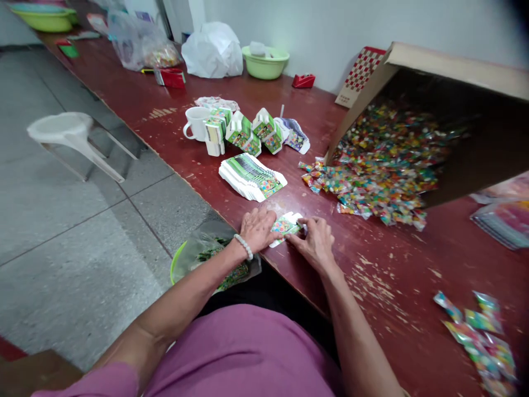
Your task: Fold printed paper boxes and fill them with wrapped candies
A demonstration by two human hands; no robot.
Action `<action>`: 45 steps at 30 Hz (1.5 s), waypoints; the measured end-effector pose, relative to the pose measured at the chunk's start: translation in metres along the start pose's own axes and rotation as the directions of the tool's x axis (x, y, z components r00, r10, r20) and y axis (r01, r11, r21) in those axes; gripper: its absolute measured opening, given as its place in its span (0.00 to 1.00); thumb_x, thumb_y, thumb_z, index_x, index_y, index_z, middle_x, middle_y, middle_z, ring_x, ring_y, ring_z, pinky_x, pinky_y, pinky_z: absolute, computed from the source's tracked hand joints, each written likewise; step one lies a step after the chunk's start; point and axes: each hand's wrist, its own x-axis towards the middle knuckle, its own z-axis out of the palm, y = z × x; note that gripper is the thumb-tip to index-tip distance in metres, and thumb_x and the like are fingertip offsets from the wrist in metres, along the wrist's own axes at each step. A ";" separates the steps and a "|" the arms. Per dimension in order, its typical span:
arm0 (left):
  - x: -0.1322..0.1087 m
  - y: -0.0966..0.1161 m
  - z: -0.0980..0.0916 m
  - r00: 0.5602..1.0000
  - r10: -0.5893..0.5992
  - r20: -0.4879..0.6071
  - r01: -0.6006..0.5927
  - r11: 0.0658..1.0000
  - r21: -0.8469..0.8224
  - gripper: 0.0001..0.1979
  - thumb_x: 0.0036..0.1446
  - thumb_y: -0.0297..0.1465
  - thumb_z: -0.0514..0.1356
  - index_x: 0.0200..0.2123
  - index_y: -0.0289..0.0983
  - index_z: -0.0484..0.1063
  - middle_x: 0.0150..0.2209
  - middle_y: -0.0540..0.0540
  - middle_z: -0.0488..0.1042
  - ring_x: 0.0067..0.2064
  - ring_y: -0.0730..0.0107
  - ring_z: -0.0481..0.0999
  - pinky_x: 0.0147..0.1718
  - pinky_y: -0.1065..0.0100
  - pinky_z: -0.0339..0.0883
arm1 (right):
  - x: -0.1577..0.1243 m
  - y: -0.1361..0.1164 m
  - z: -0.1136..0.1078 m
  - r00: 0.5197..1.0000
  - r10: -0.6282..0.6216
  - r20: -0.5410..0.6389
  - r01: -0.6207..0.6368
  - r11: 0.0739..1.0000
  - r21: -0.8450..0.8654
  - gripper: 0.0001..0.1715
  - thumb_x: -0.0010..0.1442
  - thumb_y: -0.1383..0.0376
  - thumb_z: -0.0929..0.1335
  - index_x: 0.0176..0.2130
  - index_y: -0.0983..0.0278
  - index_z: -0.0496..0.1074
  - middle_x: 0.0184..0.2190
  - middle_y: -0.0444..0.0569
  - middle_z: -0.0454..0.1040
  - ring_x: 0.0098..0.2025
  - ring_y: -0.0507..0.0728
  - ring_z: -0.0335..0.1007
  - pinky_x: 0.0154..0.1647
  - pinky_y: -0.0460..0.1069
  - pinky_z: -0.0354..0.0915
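A small flat printed carton blank [285, 225], white with green and colourful print, lies on the dark red table [372, 275] near its front edge. My left hand [258, 229], with a bead bracelet at the wrist, presses down on the blank's left side with fingers curled. At the blank's right edge my right hand [316, 240] pinches it. A stack of the same flat blanks [252, 176] lies just beyond my hands. Several folded-up little boxes [243, 132] stand further back next to a white mug [196, 122].
A big cardboard box [454, 71] lies tipped on its side at the right, spilling colourful wrapped sweets [372, 176] onto the table. More sweet packets [479, 336] lie at the near right. A green basin [185, 264] with a plastic bag sits below the table edge. Bowls and bags stand at the back.
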 end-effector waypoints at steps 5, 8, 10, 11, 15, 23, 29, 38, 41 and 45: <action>0.011 -0.003 -0.003 0.999 -0.038 0.010 0.039 0.975 -0.219 0.12 0.47 0.36 0.69 0.33 0.40 0.71 0.34 0.47 0.75 0.41 0.58 0.72 0.39 0.63 0.63 | -0.003 0.002 0.002 1.000 0.021 -0.021 -0.018 0.995 0.096 0.29 0.54 0.48 0.72 0.51 0.59 0.70 0.48 0.55 0.66 0.51 0.68 0.63 0.46 0.61 0.61; 0.008 -0.003 -0.002 0.999 -0.012 0.030 0.024 0.906 -0.422 0.09 0.51 0.35 0.65 0.30 0.39 0.69 0.25 0.52 0.70 0.29 0.68 0.71 0.30 0.69 0.62 | -0.006 0.002 0.001 0.998 0.010 -0.056 0.004 0.968 0.251 0.29 0.53 0.50 0.73 0.51 0.60 0.70 0.46 0.54 0.68 0.48 0.66 0.66 0.46 0.60 0.63; 0.001 -0.001 0.000 0.999 0.005 0.033 0.014 0.838 -0.546 0.10 0.52 0.36 0.63 0.29 0.38 0.67 0.22 0.54 0.68 0.25 0.72 0.68 0.25 0.72 0.59 | -0.008 0.000 -0.002 0.995 -0.010 -0.098 0.046 0.927 0.371 0.26 0.54 0.52 0.73 0.48 0.61 0.71 0.42 0.52 0.69 0.44 0.62 0.68 0.45 0.58 0.65; -0.004 0.000 0.000 1.000 0.008 0.028 0.010 0.805 -0.593 0.10 0.53 0.37 0.63 0.28 0.38 0.66 0.22 0.54 0.67 0.24 0.73 0.67 0.24 0.73 0.58 | -0.010 -0.002 -0.005 0.993 -0.019 -0.117 0.066 0.908 0.413 0.23 0.54 0.53 0.73 0.46 0.62 0.72 0.41 0.51 0.70 0.42 0.61 0.69 0.43 0.56 0.66; -0.023 0.008 -0.001 0.999 -0.006 0.040 0.033 0.687 -0.725 0.13 0.52 0.36 0.64 0.28 0.38 0.63 0.22 0.56 0.64 0.22 0.77 0.63 0.22 0.75 0.55 | -0.015 -0.009 -0.024 0.993 -0.017 -0.117 0.070 0.881 0.468 0.13 0.54 0.57 0.72 0.37 0.62 0.73 0.33 0.46 0.71 0.31 0.55 0.67 0.33 0.50 0.64; -0.031 0.015 -0.019 0.860 0.343 0.377 0.230 0.398 -0.888 0.19 0.50 0.36 0.68 0.44 0.36 0.71 0.36 0.50 0.73 0.37 0.71 0.71 0.34 0.72 0.64 | -0.034 -0.025 -0.065 0.980 -0.188 -0.061 0.188 0.786 0.589 0.06 0.59 0.65 0.69 0.30 0.60 0.72 0.28 0.44 0.73 0.29 0.54 0.68 0.31 0.48 0.62; -0.032 0.021 -0.023 0.699 0.464 0.545 0.326 0.472 -0.819 0.20 0.44 0.38 0.72 0.38 0.35 0.73 0.28 0.50 0.75 0.29 0.70 0.75 0.32 0.70 0.69 | -0.051 -0.030 -0.083 0.946 -0.322 0.046 0.225 0.751 0.620 0.05 0.62 0.69 0.67 0.33 0.60 0.70 0.30 0.43 0.74 0.30 0.53 0.68 0.33 0.47 0.62; -0.037 0.029 -0.027 0.686 0.416 0.597 0.388 0.485 -0.784 0.23 0.41 0.37 0.73 0.40 0.34 0.73 0.28 0.52 0.75 0.25 0.73 0.76 0.26 0.73 0.70 | -0.057 -0.024 -0.091 0.907 -0.318 0.277 0.049 0.733 0.679 0.07 0.60 0.68 0.67 0.40 0.60 0.65 0.26 0.37 0.69 0.25 0.50 0.63 0.27 0.44 0.56; -0.038 0.033 -0.027 0.704 0.404 0.585 0.362 0.504 -0.784 0.21 0.43 0.35 0.71 0.41 0.34 0.72 0.26 0.53 0.73 0.23 0.74 0.74 0.24 0.74 0.68 | -0.060 -0.027 -0.081 0.947 -0.255 0.195 0.079 0.773 0.630 0.09 0.58 0.69 0.67 0.38 0.60 0.63 0.26 0.38 0.68 0.25 0.50 0.62 0.25 0.45 0.55; -0.039 0.038 -0.024 0.772 0.341 0.536 0.269 0.589 -0.762 0.14 0.47 0.32 0.66 0.38 0.35 0.72 0.26 0.54 0.72 0.22 0.75 0.72 0.22 0.75 0.68 | -0.064 -0.030 -0.071 0.982 -0.157 0.101 0.082 0.850 0.520 0.12 0.57 0.69 0.67 0.42 0.61 0.62 0.29 0.41 0.71 0.24 0.51 0.62 0.27 0.47 0.56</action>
